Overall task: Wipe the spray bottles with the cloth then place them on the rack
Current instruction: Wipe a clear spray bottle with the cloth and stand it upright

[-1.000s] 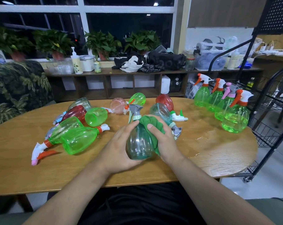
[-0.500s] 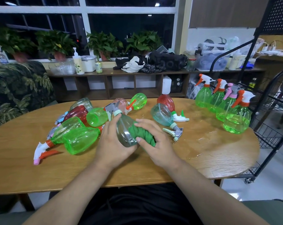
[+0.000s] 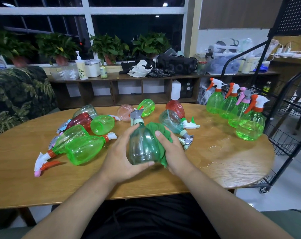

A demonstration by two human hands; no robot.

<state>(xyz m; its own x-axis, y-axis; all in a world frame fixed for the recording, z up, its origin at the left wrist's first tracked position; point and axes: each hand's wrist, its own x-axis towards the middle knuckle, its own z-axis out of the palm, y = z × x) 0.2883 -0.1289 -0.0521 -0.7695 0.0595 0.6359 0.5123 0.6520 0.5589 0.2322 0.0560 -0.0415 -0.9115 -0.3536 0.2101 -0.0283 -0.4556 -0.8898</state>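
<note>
My left hand grips a clear teal spray bottle with a grey trigger, held nearly upright above the wooden table. My right hand presses a green cloth against the bottle's right side. Several bottles lie on their sides on the table: green ones at the left, a red one, another teal one just behind my right hand. Several green bottles stand upright at the table's right end, next to the black wire rack.
A low wooden shelf runs along the window with potted plants, a pump bottle and bags on top. A leaf-patterned sofa sits at the left. Wet patches shine on the table's right part.
The teal bottle has swung from tilted left back to nearly upright in my hands. The cloth has shifted from the bottle's lower front to its right side.
</note>
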